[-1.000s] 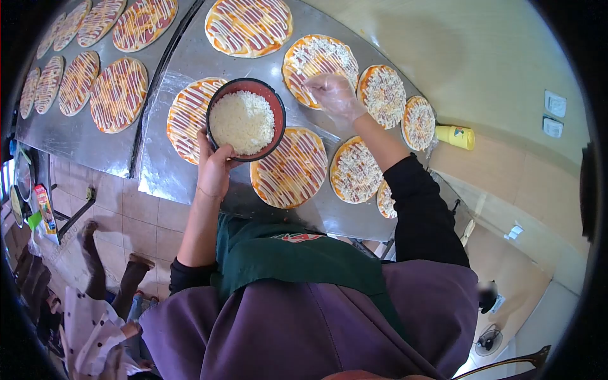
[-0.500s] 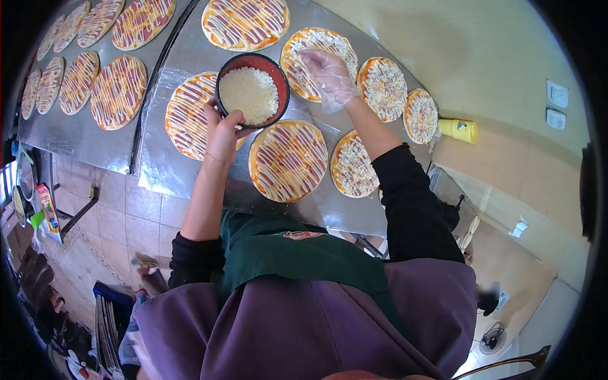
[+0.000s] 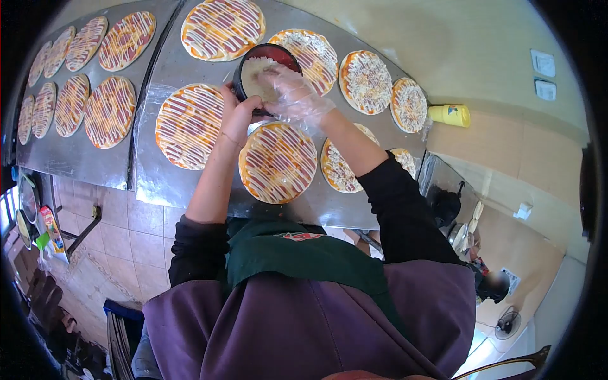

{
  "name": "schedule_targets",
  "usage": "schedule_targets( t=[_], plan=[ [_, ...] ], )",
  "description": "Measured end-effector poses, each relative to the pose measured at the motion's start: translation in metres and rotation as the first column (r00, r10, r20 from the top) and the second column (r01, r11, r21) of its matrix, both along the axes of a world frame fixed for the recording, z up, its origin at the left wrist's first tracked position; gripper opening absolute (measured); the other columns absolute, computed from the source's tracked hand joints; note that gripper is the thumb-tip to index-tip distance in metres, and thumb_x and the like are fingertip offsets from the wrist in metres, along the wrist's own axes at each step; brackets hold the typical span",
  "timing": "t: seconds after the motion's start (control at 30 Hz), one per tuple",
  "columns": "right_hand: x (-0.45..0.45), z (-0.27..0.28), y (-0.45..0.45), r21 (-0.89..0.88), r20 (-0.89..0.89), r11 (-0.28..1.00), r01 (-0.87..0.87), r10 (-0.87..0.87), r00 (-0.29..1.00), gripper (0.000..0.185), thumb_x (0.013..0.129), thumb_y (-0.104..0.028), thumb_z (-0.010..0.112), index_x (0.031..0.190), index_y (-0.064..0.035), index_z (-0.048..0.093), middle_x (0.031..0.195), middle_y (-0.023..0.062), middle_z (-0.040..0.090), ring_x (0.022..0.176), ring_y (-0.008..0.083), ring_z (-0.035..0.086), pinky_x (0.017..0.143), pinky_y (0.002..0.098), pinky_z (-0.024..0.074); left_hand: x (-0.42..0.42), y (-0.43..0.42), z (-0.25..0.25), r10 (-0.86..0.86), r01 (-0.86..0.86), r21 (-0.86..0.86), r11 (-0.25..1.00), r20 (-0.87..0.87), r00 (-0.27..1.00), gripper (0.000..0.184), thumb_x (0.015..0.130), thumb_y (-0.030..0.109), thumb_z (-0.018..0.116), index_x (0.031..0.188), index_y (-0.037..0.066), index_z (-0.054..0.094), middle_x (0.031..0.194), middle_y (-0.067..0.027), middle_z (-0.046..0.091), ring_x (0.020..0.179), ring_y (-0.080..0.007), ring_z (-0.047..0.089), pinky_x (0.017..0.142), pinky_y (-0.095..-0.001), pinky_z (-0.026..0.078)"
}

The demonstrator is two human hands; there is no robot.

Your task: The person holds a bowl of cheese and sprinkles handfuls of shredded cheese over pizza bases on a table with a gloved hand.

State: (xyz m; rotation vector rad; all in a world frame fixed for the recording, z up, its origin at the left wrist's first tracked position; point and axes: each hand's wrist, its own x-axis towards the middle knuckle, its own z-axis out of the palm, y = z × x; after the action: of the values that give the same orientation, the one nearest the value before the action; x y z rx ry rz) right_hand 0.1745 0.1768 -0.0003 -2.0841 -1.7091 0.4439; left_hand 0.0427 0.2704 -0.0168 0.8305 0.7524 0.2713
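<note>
My left hand (image 3: 239, 115) grips the near rim of a dark bowl with a red inside (image 3: 282, 56), tilted over the table. White shreds (image 3: 254, 68) lie in it. My right hand (image 3: 292, 95), in a clear plastic glove, reaches into the bowl; its fingertips are down among the shreds and partly hidden. Just behind the bowl is a pizza with some white shreds (image 3: 316, 60). A pizza with only sauce stripes (image 3: 278, 163) lies below my right hand, and another striped one (image 3: 189, 126) lies left of my left hand. Shred-covered pizzas (image 3: 365, 82) sit further right.
The metal table (image 3: 215, 190) meets a second table (image 3: 82, 161) on the left with several striped pizzas. A yellow bottle (image 3: 451, 115) lies at the right edge by the wall. Another person (image 3: 491, 285) is at the far lower right. A fan (image 3: 506, 323) stands beyond.
My right hand has moved left from over the back pizza into the bowl. The bowl, in my left hand, has shifted slightly right and up and now overlaps that pizza's edge.
</note>
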Motion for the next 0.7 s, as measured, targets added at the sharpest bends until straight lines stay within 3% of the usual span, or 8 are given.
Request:
schedule_targets(
  t=[0.23,0.37,0.43,0.57,0.6,0.63,0.67,0.7],
  plan=[
    [0.002,-0.001,-0.013,-0.030,0.082,0.996,0.088,-0.085,0.993,0.040,0.067,-0.011,0.068,0.107,-0.0066,0.064,0.101,0.0160,0.060,0.092,0.0337,0.060,0.081,0.0398,0.0487,0.008,-0.007,0.003,-0.001,0.002,-0.026,1.000,0.044,0.999,0.057,0.072,-0.001,0.055,0.118,0.002,0.022,0.101,-0.0173,0.050,0.075,-0.0240,0.061,0.058,-0.0354,0.057],
    [-0.002,-0.009,-0.014,-0.016,0.088,0.987,0.158,-0.156,0.984,0.041,0.066,-0.008,0.071,0.106,-0.0077,0.064,0.101,0.0136,0.060,0.092,0.0328,0.059,0.082,0.0393,0.0478,0.012,-0.011,0.005,0.016,-0.015,-0.006,1.000,0.041,0.999,0.058,0.071,0.000,0.057,0.118,0.003,0.022,0.102,-0.0170,0.049,0.075,-0.0238,0.060,0.058,-0.0366,0.057],
    [-0.004,-0.013,-0.011,0.123,0.028,0.977,0.176,-0.181,0.983,0.040,0.063,-0.009,0.072,0.103,-0.0076,0.065,0.097,0.0148,0.061,0.090,0.0339,0.059,0.081,0.0390,0.0479,0.014,-0.014,0.004,-0.009,0.009,0.014,1.000,0.011,1.000,0.057,0.073,0.000,0.054,0.121,0.004,0.022,0.103,-0.0170,0.050,0.079,-0.0250,0.061,0.060,-0.0377,0.057],
    [-0.004,-0.005,-0.009,0.048,-0.056,0.958,0.283,-0.280,0.958,0.035,0.067,-0.007,0.071,0.101,-0.0050,0.066,0.095,0.0136,0.064,0.088,0.0271,0.062,0.079,0.0346,0.0490,0.015,-0.015,-0.003,-0.027,0.027,-0.009,1.000,0.011,1.000,0.057,0.075,0.000,0.051,0.123,0.004,0.021,0.106,-0.0173,0.050,0.085,-0.0267,0.061,0.064,-0.0398,0.058],
    [0.000,-0.008,-0.007,-0.045,-0.328,0.930,0.364,-0.358,0.874,0.032,0.070,-0.006,0.070,0.101,-0.0039,0.065,0.096,0.0114,0.064,0.089,0.0223,0.062,0.079,0.0317,0.0491,0.015,-0.015,-0.003,-0.027,0.027,-0.009,1.000,0.012,1.000,0.057,0.075,0.000,0.051,0.123,0.004,0.021,0.106,-0.0173,0.050,0.085,-0.0267,0.061,0.064,-0.0398,0.058],
    [0.003,-0.010,-0.007,-0.158,-0.564,0.897,0.413,-0.425,0.708,0.028,0.073,-0.005,0.069,0.101,-0.0028,0.065,0.098,0.0092,0.065,0.089,0.0176,0.062,0.078,0.0288,0.0493,0.014,-0.015,-0.002,-0.010,0.010,-0.017,1.000,0.006,1.000,0.058,0.075,-0.001,0.051,0.123,0.004,0.020,0.107,-0.0174,0.049,0.087,-0.0270,0.060,0.065,-0.0403,0.058],
    [0.006,-0.013,-0.008,-0.157,-0.563,0.897,0.413,-0.425,0.709,0.028,0.073,-0.005,0.069,0.101,-0.0028,0.065,0.098,0.0092,0.065,0.089,0.0176,0.062,0.078,0.0288,0.0493,0.013,-0.014,-0.002,0.007,-0.007,-0.025,1.000,-0.001,1.000,0.058,0.074,-0.001,0.051,0.123,0.004,0.020,0.108,-0.0175,0.048,0.088,-0.0272,0.060,0.066,-0.0408,0.059],
    [0.008,-0.011,-0.008,-0.119,-0.677,0.889,0.443,-0.399,0.618,0.029,0.071,-0.005,0.070,0.100,-0.0024,0.066,0.097,0.0088,0.066,0.087,0.0162,0.062,0.078,0.0277,0.0493,0.012,-0.013,-0.002,0.007,-0.007,-0.025,1.000,-0.001,1.000,0.058,0.074,-0.001,0.051,0.123,0.004,0.020,0.108,-0.0175,0.048,0.088,-0.0272,0.060,0.066,-0.0408,0.059]
  ],
)
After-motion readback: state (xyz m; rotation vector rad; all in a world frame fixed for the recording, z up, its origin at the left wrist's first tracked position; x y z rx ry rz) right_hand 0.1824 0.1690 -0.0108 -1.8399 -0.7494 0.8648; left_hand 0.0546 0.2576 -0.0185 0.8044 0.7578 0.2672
